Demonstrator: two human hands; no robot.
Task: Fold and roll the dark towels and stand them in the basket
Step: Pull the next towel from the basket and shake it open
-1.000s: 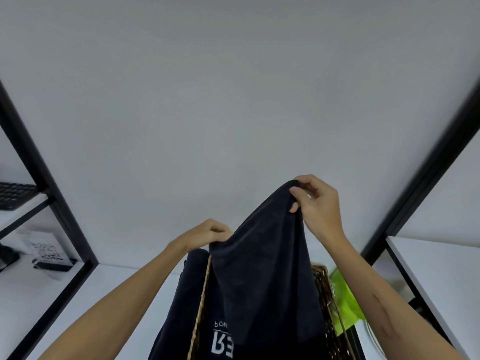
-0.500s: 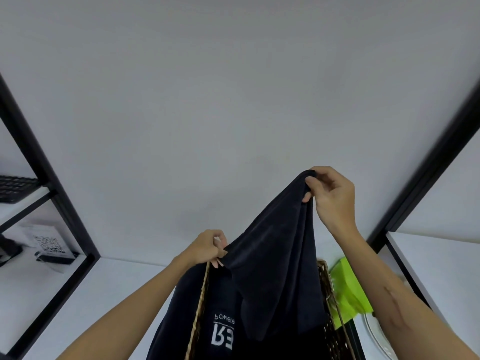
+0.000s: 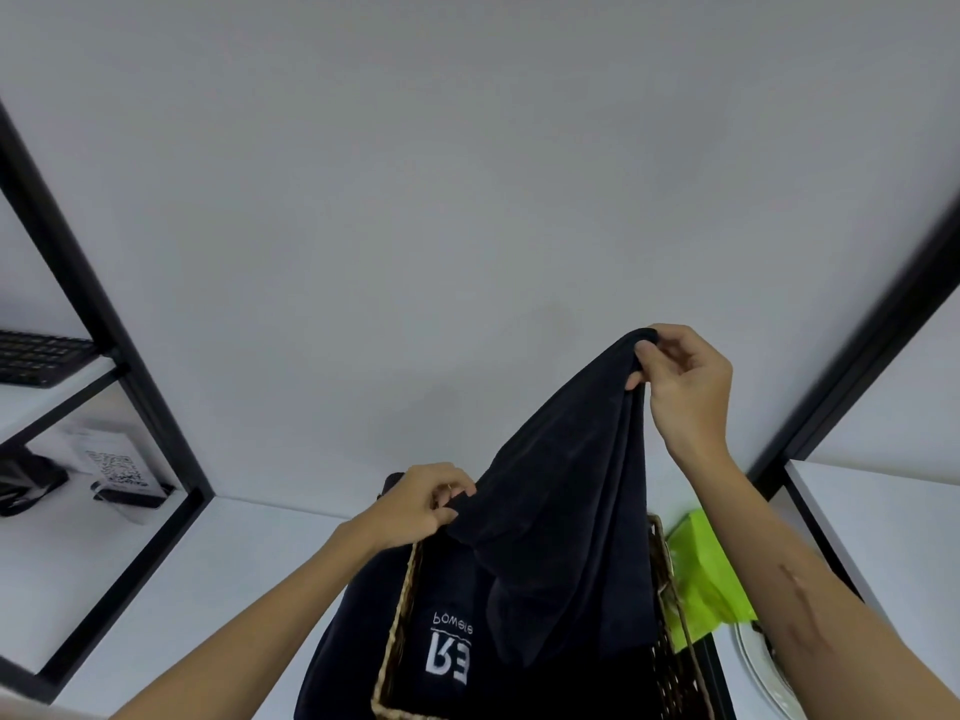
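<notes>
Above the wicker basket (image 3: 397,623), both hands pinch a dark towel (image 3: 566,517): right hand (image 3: 680,387) high, left hand (image 3: 421,504) lower. Unfolding underway; next, likely spreading it flat for folding.

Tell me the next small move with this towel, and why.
Probably pull the hands apart to spread the towel flat. The right hand pinches one corner high, the left hand grips the edge lower beside the basket, and the cloth hangs bunched in folds between them over the basket. It likely needs to be flat before any fold.
</notes>
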